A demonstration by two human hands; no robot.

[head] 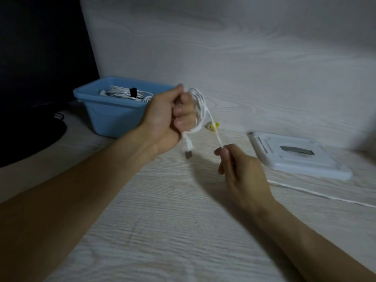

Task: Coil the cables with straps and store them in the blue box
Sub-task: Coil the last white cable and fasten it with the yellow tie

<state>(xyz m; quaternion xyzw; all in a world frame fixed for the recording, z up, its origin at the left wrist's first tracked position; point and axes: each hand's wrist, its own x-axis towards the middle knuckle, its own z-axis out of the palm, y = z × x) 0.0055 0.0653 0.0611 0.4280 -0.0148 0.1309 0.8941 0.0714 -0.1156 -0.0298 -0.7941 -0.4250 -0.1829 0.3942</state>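
Observation:
My left hand (168, 117) grips a white cable (200, 107) wound in loops around its fingers, in front of the blue box (114, 117). The cable's USB plug (187, 149) hangs below that fist. From the loops a strand runs down to my right hand (236, 165), which pinches it between thumb and fingers. The cable's loose tail (317, 195) trails away right across the table. Inside the blue box lies a coiled white cable (122, 92) bound with a black strap (133, 92).
A white flat stand (299, 157) lies on the table at right. A small yellow and white item (212, 125) sits behind the cable. A dark monitor and its base (30, 127) fill the left side. The pale wood wall stands behind.

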